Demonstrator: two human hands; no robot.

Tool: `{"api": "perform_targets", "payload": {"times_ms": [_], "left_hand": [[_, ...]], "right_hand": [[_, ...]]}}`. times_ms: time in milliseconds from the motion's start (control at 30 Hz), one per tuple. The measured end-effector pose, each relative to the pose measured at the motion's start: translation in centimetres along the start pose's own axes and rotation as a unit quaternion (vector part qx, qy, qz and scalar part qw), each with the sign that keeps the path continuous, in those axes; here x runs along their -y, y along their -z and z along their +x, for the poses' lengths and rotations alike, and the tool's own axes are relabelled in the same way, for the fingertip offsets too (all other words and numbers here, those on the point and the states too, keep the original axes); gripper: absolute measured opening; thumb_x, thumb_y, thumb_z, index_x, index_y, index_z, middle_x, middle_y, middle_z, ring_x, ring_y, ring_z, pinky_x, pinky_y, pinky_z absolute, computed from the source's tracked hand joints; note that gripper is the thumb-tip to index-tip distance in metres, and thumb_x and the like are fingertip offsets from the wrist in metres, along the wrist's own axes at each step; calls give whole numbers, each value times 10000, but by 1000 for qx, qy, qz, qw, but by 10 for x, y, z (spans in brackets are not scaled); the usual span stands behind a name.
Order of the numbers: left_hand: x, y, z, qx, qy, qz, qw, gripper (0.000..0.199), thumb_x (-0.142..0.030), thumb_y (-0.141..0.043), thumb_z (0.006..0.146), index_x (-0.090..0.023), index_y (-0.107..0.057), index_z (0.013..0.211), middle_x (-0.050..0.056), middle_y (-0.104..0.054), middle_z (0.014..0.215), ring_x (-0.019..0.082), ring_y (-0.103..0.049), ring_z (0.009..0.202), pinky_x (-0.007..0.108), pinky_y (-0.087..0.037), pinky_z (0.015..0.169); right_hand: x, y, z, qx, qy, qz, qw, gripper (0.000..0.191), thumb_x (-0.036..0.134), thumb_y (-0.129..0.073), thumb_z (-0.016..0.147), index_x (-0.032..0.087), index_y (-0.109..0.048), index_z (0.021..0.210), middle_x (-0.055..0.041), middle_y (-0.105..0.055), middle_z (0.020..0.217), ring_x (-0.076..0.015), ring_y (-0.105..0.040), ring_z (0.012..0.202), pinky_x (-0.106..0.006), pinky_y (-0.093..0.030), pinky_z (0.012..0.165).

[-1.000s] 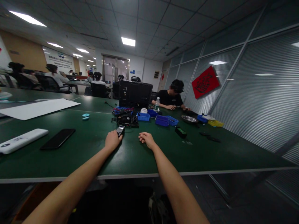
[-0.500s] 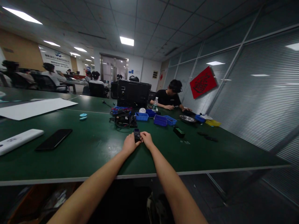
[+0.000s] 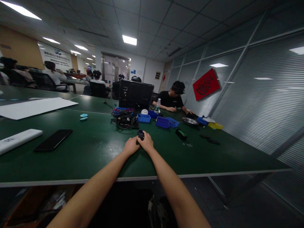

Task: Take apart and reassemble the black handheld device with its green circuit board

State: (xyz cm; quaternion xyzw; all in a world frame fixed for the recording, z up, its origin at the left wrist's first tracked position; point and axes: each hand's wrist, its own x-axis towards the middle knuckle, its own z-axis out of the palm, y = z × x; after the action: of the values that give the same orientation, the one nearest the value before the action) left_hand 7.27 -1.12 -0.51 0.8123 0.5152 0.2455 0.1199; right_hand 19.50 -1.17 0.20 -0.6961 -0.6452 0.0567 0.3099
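A small black device (image 3: pixel 141 134) with a dark screen-like top stands on the green table (image 3: pixel 99 161), in front of the monitor. My right hand (image 3: pixel 146 142) is closed around its right and near side, covering much of it. Curled against its lower left side is my left hand (image 3: pixel 131 146), with the fingers largely hidden behind the device. The two hands meet at the near side. Beyond the device lies a black adapter-like box (image 3: pixel 123 122) with cables.
Behind are a monitor (image 3: pixel 136 95), a baseball (image 3: pixel 144 111), blue trays (image 3: pixel 143 118) and a bottle (image 3: pixel 157 104). To the left lie a phone (image 3: pixel 54 140) and a white bar-shaped device (image 3: pixel 20 141). A black-green box (image 3: pixel 181 134) sits right; a co-worker (image 3: pixel 171 98) sits beyond.
My right hand has moved over the device and now wraps its near right side. The device has turned slightly and shifted a little to the right. My left hand stays beside it.
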Motion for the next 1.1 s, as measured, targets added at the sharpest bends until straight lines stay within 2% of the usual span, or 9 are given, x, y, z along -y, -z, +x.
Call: {"api": "perform_targets", "payload": {"times_ms": [433, 633, 833, 967, 1100], "left_hand": [[3, -6, 3, -6, -18, 29, 999, 504, -228, -494, 719, -214, -480, 1222, 32, -565, 1198, 206, -534, 1005, 287, -366, 897], [6, -9, 4, -3, -6, 34, 999, 518, -274, -517, 726, -180, -475, 1234, 55, -556, 1208, 218, -504, 1054, 293, -347, 926], [6, -5, 3, 5, 11, 14, 1000, 475, -289, -502, 754, -199, -492, 1220, 40, -554, 1212, 197, -501, 1049, 281, -337, 928], [5, -3, 2, 0, 11, 5, 1000, 444, -278, -485, 763, -197, -512, 1199, 37, -583, 1170, 191, -515, 1017, 281, -353, 905], [5, -3, 2, -3, 12, -11, 1000, 408, -261, -462, 772, -192, -542, 1166, 30, -609, 1126, 189, -522, 1008, 279, -366, 890]], "right_hand": [[-4, -1, -3, 13, 30, -54, 998, 562, 375, -517, 737, 246, -389, 1269, -101, -516, 1122, -240, -476, 1020, -333, -371, 820], [-11, -1, 4, -28, -13, -57, 998, 632, 314, -513, 729, 136, -313, 1301, -157, -523, 1093, -264, -472, 1020, -347, -353, 847], [-38, 10, 16, -75, -105, -46, 991, 636, 290, -501, 733, 84, -287, 1295, -209, -504, 1114, -298, -457, 1055, -381, -343, 851], [-53, 15, 22, -96, -153, -58, 982, 575, 308, -495, 738, 56, -358, 1236, -230, -506, 1109, -304, -454, 1065, -390, -345, 852], [-58, 14, 24, -104, -158, -79, 979, 476, 327, -505, 734, 60, -462, 1126, -226, -526, 1074, -304, -471, 1035, -384, -366, 827]]}}
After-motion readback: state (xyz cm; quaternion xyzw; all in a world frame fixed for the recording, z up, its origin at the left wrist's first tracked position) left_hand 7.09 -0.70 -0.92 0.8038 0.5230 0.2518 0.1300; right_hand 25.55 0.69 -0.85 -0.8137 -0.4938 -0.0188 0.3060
